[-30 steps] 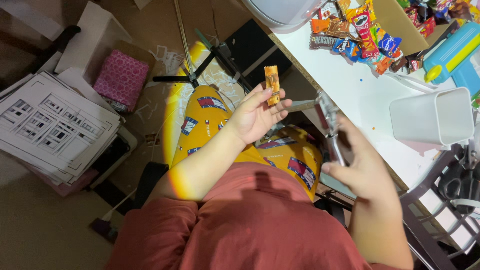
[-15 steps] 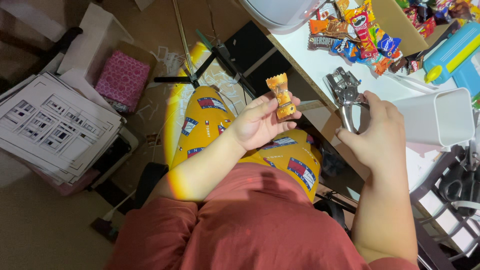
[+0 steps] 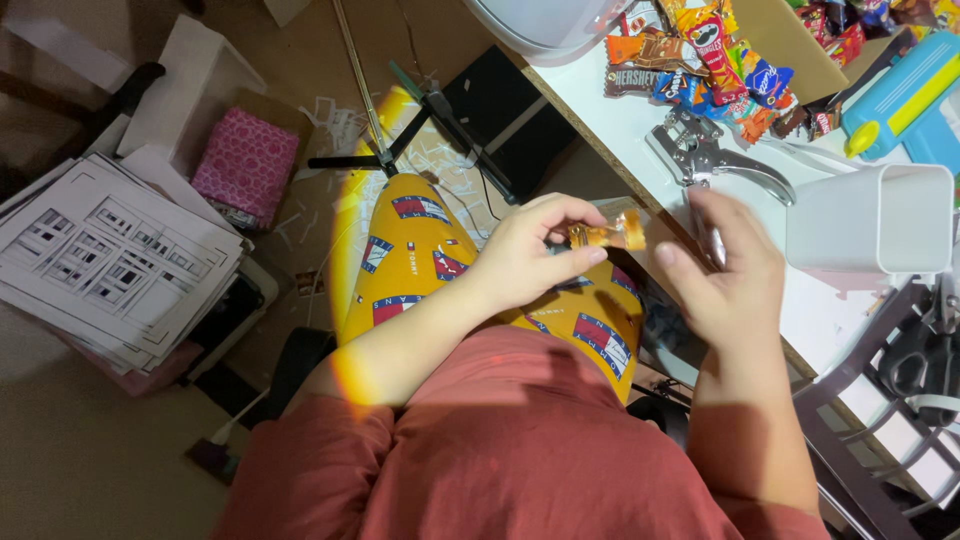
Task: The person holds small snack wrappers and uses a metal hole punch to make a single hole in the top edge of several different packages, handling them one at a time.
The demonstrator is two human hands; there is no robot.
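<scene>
Stack of printed sheets (image 3: 110,255) lies at left of frame. At centre, the left hand (image 3: 530,255) pinches a small orange-wrapped candy (image 3: 605,236) in its grip — lower than half a second ago. The right hand (image 3: 725,270), fingers half-spread, has set the metal punch pliers (image 3: 715,160) on the desk (image 3: 620,110), upper right, and now closes toward the candy.

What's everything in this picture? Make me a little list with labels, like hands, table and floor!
left hand: left hand pinches a small orange wrapped candy between its fingertips
right hand: right hand rests on the lower handle of the metal hole punch; whether it grips it is unclear
table: white table with a pile of snack packets, a white square cup and a blue box
lap: yellow patterned shorts
floor: stack of printed sheets, pink box
</scene>
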